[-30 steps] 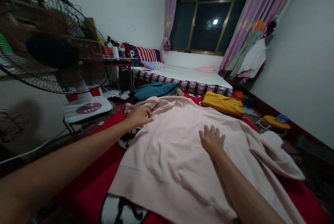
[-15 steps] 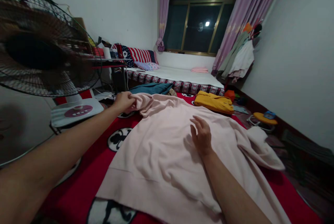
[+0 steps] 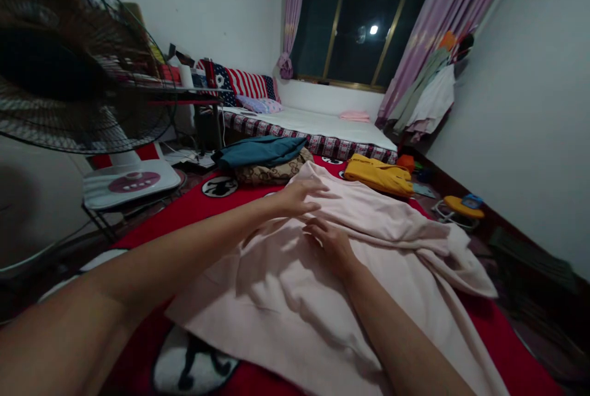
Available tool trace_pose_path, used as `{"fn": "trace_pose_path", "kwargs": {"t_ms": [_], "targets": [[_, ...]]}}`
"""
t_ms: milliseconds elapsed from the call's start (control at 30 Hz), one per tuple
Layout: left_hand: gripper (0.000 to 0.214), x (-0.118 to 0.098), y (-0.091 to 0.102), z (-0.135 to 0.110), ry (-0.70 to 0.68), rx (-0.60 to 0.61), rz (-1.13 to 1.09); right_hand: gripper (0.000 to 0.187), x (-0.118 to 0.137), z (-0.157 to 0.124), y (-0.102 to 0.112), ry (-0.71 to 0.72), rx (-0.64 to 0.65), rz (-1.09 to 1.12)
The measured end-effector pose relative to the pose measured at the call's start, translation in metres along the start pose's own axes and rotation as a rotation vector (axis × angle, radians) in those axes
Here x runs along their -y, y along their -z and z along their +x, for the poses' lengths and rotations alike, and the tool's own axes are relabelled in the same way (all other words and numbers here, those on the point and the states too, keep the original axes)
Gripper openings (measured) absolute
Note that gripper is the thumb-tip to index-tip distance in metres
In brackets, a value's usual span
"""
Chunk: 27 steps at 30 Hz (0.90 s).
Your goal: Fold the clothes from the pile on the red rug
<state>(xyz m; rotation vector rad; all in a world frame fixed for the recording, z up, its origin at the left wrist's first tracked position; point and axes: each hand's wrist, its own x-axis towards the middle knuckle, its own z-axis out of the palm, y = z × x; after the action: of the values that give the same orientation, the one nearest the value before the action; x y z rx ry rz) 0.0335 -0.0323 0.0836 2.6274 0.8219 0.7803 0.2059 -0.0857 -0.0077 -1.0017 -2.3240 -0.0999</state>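
We see the pale pink top [image 3: 281, 334] on the red blanket [image 3: 147, 227], its left-hand side, drawn outward half a second earlier, now folded inward, giving a narrower outline. Our left hand [image 3: 303, 196] holds its fingers apart over the cloth; whether our curled right hand [image 3: 330, 243] grips, we cannot tell. The matte knit looks soft, rumpling into shallow ridges.

No text or number can be read. Dark marks [image 3: 362, 160] on the yellow garment [image 3: 380, 176], just beyond the pink sweatshirt [image 3: 286, 325], may be lettering, too small to tell.
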Motion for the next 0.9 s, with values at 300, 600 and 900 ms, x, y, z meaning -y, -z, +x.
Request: {"fn": "trace_pose_path", "kwargs": {"t_ms": [300, 600, 900], "targets": [[0.058, 0.001, 0.056, -0.136, 0.704, 0.429, 0.422, 0.030, 0.002, 0.016, -0.005, -0.510, 0.089, -0.391], [0.019, -0.060, 0.068, -0.123, 0.520, 0.263, 0.014, 0.021, -0.053, 0.051, 0.035, -0.585, -0.151, -0.300], [0.020, -0.103, -0.002, -0.101, 0.308, 0.647, -0.251, 0.027, -0.082, 0.007, 0.007, -0.604, -0.285, -0.183]]}}
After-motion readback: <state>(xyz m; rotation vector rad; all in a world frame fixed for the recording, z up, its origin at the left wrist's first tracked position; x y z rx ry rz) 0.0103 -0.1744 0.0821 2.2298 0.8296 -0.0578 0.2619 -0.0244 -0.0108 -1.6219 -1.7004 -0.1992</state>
